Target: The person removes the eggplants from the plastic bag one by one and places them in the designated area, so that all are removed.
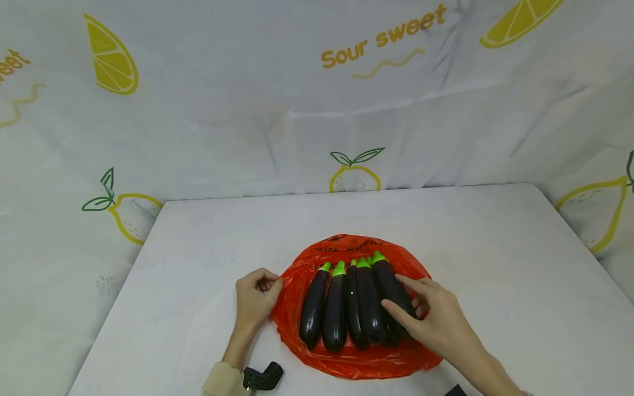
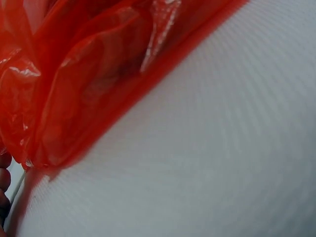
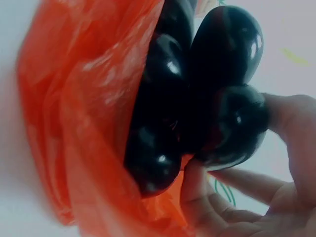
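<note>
Several dark purple eggplants [image 1: 334, 313] with bright green caps lie side by side on a spread, crinkled red plastic bag [image 1: 346, 367]. My left hand [image 1: 255, 302] pinches the bag's left edge between thumb and fingers; the left wrist view shows the gathered red plastic [image 2: 94, 94], with fingertips [image 2: 4, 178] at its lower left. On the right side, my right hand [image 1: 438, 316] grips the rightmost eggplant [image 1: 388, 279], thumb on one side and fingers on the other. Up close in the right wrist view, that eggplant [image 3: 234, 128] sits against other glossy ones.
Beneath the bag is a white table [image 1: 208, 242]. A white curtain [image 1: 223, 99] printed with lemons and lettering hangs behind it. A black device [image 1: 263, 376] is strapped at the left wrist, beside a beige sleeve [image 1: 224, 379].
</note>
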The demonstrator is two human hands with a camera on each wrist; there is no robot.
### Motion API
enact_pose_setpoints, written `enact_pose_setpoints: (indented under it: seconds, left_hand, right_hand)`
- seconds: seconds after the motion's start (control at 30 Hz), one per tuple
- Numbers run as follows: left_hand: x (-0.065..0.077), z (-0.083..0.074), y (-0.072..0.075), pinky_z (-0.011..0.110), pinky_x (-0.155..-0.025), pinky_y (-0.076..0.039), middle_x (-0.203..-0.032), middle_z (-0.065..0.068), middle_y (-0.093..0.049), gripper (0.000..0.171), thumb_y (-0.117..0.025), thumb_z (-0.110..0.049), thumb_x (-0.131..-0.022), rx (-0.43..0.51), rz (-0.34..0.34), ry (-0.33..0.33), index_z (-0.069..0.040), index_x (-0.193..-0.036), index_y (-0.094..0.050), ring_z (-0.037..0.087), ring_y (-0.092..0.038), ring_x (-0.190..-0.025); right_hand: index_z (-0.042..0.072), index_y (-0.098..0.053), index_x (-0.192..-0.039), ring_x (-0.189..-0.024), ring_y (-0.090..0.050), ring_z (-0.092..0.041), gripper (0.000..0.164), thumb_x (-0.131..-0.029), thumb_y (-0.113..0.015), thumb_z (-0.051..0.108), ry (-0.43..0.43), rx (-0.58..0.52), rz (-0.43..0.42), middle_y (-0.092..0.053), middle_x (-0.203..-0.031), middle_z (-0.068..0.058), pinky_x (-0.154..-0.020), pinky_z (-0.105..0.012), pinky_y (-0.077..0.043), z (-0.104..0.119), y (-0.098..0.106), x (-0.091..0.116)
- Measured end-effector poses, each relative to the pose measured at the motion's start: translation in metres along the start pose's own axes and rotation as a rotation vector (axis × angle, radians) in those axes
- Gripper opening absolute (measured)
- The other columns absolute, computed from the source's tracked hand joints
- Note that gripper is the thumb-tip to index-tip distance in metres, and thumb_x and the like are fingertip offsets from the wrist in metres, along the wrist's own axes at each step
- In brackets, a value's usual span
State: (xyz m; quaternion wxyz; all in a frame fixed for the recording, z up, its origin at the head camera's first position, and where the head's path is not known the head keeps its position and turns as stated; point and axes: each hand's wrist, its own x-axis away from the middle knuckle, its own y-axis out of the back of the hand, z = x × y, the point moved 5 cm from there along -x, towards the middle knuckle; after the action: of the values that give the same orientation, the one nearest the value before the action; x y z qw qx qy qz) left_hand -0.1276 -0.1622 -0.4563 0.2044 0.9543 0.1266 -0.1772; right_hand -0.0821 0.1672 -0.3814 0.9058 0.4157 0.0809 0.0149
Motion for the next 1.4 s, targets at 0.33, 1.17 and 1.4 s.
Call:
enact_pose_setpoints:
  seconds: [0.33, 1.17, 1.4]
  left_hand:
    - [0.000, -0.001, 0.000, 0.019, -0.053, -0.042, -0.060, 0.000, -0.060, 0.018, -0.074, 0.004, -0.079, 0.010, 0.015, -0.012, -0.012, -0.071, -0.074, 0.003, -0.046, -0.057]
    - [0.000, 0.002, 0.000, 0.019, -0.052, -0.043, -0.060, -0.001, -0.061, 0.017, -0.073, 0.002, -0.080, 0.003, 0.024, -0.008, -0.013, -0.072, -0.075, 0.003, -0.047, -0.057]
    - [0.000, 0.003, 0.000, 0.019, -0.053, -0.042, -0.060, -0.001, -0.061, 0.017, -0.073, 0.001, -0.079, 0.003, 0.024, -0.008, -0.013, -0.071, -0.074, 0.004, -0.047, -0.057]
  right_hand:
    - [0.003, -0.072, -0.123, -0.063, -0.048, -0.006, 0.051, -0.082, -0.085, 0.029, -0.041, -0.003, -0.001, -0.060, -0.077, 0.001, -0.056, -0.019, -0.045, 0.002, -0.002, 0.000]
    - [0.008, -0.071, -0.127, -0.077, -0.066, -0.018, 0.049, -0.082, -0.085, 0.022, -0.002, 0.022, -0.155, -0.072, -0.099, -0.008, -0.065, -0.016, -0.054, -0.004, 0.035, 0.004]
    - [0.000, -0.068, -0.128, -0.074, -0.069, -0.024, 0.050, -0.084, -0.083, 0.019, -0.007, 0.033, -0.194, -0.070, -0.099, -0.020, -0.061, -0.014, -0.050, -0.023, 0.048, -0.007]
